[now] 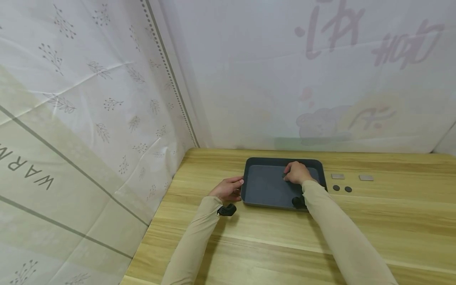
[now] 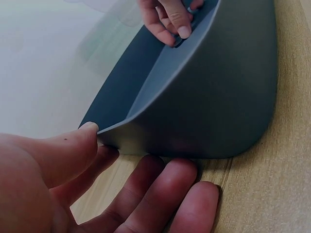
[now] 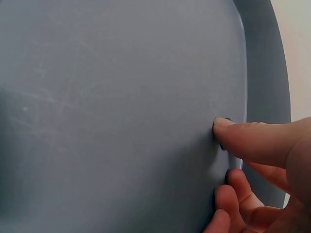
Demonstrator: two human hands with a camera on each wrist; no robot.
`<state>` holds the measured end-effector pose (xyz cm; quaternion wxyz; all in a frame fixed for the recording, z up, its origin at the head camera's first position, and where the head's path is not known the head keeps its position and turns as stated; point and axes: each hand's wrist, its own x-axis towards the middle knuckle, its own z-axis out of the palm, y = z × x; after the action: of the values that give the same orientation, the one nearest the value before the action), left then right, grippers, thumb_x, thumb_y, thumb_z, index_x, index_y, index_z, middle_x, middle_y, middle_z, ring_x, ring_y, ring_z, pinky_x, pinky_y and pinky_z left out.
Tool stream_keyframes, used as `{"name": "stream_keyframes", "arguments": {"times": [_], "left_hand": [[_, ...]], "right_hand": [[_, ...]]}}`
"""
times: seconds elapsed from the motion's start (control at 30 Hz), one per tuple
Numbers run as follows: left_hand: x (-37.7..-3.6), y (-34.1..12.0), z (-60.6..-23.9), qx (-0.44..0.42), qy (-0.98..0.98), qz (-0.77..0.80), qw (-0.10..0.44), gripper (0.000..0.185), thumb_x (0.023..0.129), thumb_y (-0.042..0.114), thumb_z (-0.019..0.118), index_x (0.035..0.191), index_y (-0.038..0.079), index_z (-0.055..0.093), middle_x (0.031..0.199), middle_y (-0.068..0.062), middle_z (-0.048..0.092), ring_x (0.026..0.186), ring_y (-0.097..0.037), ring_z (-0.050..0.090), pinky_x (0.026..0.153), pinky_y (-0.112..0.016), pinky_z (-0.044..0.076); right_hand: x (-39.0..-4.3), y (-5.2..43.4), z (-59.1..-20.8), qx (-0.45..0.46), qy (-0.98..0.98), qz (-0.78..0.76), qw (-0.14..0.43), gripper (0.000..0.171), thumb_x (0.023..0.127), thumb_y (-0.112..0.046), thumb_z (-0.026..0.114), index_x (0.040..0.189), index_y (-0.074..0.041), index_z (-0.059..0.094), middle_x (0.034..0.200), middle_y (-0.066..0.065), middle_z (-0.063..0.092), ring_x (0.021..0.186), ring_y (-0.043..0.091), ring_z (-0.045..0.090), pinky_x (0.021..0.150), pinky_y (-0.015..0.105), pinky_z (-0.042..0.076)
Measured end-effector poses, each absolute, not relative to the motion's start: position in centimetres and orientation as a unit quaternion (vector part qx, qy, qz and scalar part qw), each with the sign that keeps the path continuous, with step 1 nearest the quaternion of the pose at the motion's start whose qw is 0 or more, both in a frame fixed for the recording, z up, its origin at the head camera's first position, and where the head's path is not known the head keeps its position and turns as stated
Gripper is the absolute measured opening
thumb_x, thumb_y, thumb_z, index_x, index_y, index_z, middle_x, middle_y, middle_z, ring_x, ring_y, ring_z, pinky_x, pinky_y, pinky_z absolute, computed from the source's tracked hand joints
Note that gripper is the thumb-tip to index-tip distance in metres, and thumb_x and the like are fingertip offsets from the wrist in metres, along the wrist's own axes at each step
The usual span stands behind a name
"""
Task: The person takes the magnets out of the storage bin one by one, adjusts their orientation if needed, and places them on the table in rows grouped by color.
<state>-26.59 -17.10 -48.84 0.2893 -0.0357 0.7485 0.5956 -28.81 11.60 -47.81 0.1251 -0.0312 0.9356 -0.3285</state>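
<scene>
A dark grey rectangular tray (image 1: 263,186) lies on the wooden table. At its left side is my left hand (image 1: 229,189); in the left wrist view the thumb (image 2: 87,141) is on the rim and the fingers curl low against the outer wall. My right hand (image 1: 297,173) reaches inside the tray and pinches a small dark disc (image 1: 284,175) just above or on the tray floor. Thumb and fingers cover most of that disc in the right wrist view, where only a dark edge (image 3: 223,146) shows.
Right of the tray, two small grey rectangular plates (image 1: 337,176) lie on the table (image 1: 392,221). Two dark round discs (image 1: 336,188) sit just in front of them. A printed cloth (image 1: 249,99) hangs behind the table, another at the left. Each wrist carries a black camera (image 1: 227,209).
</scene>
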Motion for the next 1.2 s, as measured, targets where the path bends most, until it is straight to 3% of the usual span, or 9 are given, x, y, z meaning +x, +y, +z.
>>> {"name": "stream_keyframes", "arguments": {"times": [0.27,0.5,0.7,0.93,1.07,1.2], "left_hand": [[-26.6,-17.1,-48.8,-0.035,0.747,0.598,0.289,0.046,0.103,0.024,0.049,0.147,0.013,0.042,0.080,-0.002,0.058,0.068,-0.011,0.056,0.060,-0.026,0.051],[-26.6,-17.0,-48.7,-0.030,0.751,0.593,0.287,0.046,0.103,0.023,0.048,0.148,0.013,0.041,0.080,-0.002,0.057,0.068,-0.011,0.056,0.061,-0.026,0.051],[-26.6,-17.1,-48.9,-0.031,0.753,0.593,0.282,0.046,0.103,0.024,0.049,0.147,0.013,0.042,0.080,0.000,0.059,0.068,-0.009,0.057,0.060,-0.025,0.051],[-26.6,-17.0,-49.1,-0.026,0.752,0.596,0.281,0.046,0.103,0.023,0.048,0.147,0.012,0.042,0.079,0.000,0.059,0.068,-0.009,0.057,0.060,-0.025,0.050],[-26.5,-17.0,-49.0,-0.027,0.754,0.593,0.281,0.045,0.103,0.024,0.048,0.147,0.013,0.042,0.080,0.000,0.060,0.069,-0.009,0.057,0.061,-0.025,0.050],[-26.4,-17.1,-48.9,-0.027,0.757,0.590,0.280,0.046,0.103,0.024,0.049,0.147,0.014,0.042,0.083,-0.001,0.060,0.070,-0.011,0.057,0.062,-0.027,0.050]], "right_hand": [[-28.8,11.6,-47.7,-0.022,0.936,-0.326,0.130,0.018,0.085,-0.012,0.071,0.098,0.001,0.067,0.106,0.021,0.066,0.091,0.034,0.062,0.077,0.043,0.051],[-28.8,11.6,-47.5,-0.016,0.936,-0.322,0.142,0.013,0.086,-0.014,0.070,0.080,-0.003,0.065,0.094,0.015,0.068,0.076,0.025,0.061,0.067,0.036,0.049],[-28.6,11.6,-47.4,-0.030,0.935,-0.317,0.157,0.021,0.086,-0.019,0.070,0.091,0.001,0.069,0.097,0.018,0.069,0.081,0.028,0.064,0.071,0.041,0.053],[-28.6,12.4,-47.4,-0.026,0.926,-0.351,0.136,0.030,0.085,-0.024,0.068,0.061,-0.008,0.061,0.062,0.004,0.063,0.054,0.016,0.049,0.058,0.031,0.042],[-28.2,13.0,-47.3,-0.032,0.921,-0.371,0.113,0.024,0.084,-0.024,0.067,0.075,-0.003,0.073,0.064,0.007,0.069,0.062,0.018,0.060,0.065,0.035,0.050],[-27.9,13.4,-47.4,-0.035,0.912,-0.393,0.112,0.025,0.087,-0.022,0.067,0.097,0.000,0.071,0.077,0.011,0.073,0.075,0.021,0.067,0.077,0.040,0.053]]}}
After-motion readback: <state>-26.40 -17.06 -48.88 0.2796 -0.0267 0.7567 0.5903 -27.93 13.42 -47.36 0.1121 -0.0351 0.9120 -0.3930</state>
